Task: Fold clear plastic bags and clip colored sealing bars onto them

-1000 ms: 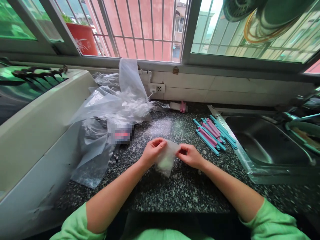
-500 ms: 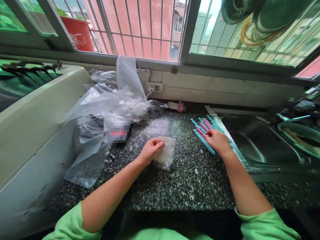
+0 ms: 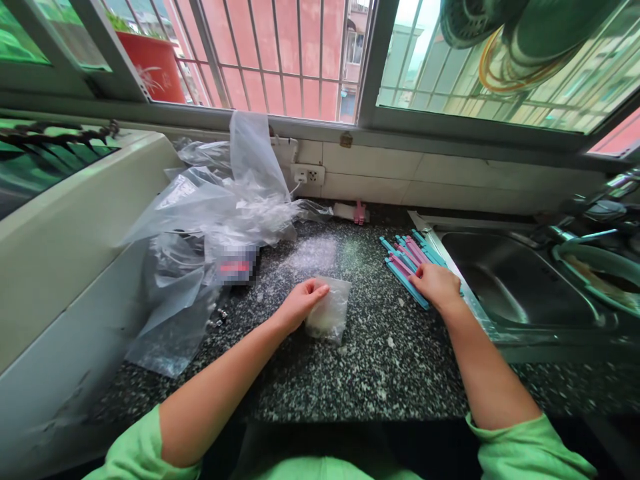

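My left hand (image 3: 306, 300) pinches the upper edge of a small clear plastic bag (image 3: 334, 310) between thumb and fingers, just over the counter. On the right, my right hand (image 3: 439, 285) has its thumb and fingers closed at the near end of a pink sealing clip (image 3: 400, 265) in a loose pile. Blue sealing clips (image 3: 411, 287) lie around it, some partly covered by the hand. The clips look like long thin bag-sealing sticks. The undersides of my right fingers are hidden.
Crumpled clear plastic bags (image 3: 215, 207) heap on the left against a white raised unit (image 3: 100, 213). Small shiny bits (image 3: 219, 317) lie beside them. A short pink clip (image 3: 359, 213) is by the wall. A steel sink (image 3: 520, 287) with a bowl (image 3: 600, 270) is at right.
The view has shifted slightly. My right hand has drawn a little towards me over the clips, with its fingers at the pink one. My left hand still pinches the small bag.
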A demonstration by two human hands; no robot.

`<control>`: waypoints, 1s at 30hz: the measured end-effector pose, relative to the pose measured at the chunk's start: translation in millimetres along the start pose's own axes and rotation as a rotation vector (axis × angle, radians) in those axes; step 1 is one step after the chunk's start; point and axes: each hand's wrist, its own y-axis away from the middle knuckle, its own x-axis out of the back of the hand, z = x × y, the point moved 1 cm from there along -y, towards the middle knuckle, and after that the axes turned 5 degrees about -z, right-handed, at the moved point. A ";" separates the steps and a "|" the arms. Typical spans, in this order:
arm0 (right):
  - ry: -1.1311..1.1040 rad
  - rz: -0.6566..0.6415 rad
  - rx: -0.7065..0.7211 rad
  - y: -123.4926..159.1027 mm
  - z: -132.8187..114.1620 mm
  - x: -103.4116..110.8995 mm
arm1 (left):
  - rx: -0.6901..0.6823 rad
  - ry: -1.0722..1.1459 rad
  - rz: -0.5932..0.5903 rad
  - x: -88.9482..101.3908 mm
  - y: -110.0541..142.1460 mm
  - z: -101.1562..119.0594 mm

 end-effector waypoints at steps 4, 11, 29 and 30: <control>0.022 0.072 0.000 0.6 -2.1 -1.3 | 0.020 -0.016 -0.030 -0.8 0.0 -0.5; -0.157 0.456 0.261 12.4 -18.6 -9.9 | 0.035 0.007 0.019 -1.6 -0.3 -1.1; -0.201 0.759 0.928 61.9 -73.8 -20.9 | -0.085 -0.104 0.046 -8.7 4.1 -4.1; -0.188 0.760 0.939 61.6 -75.5 -21.7 | -0.082 -0.098 0.035 -9.0 4.1 -4.5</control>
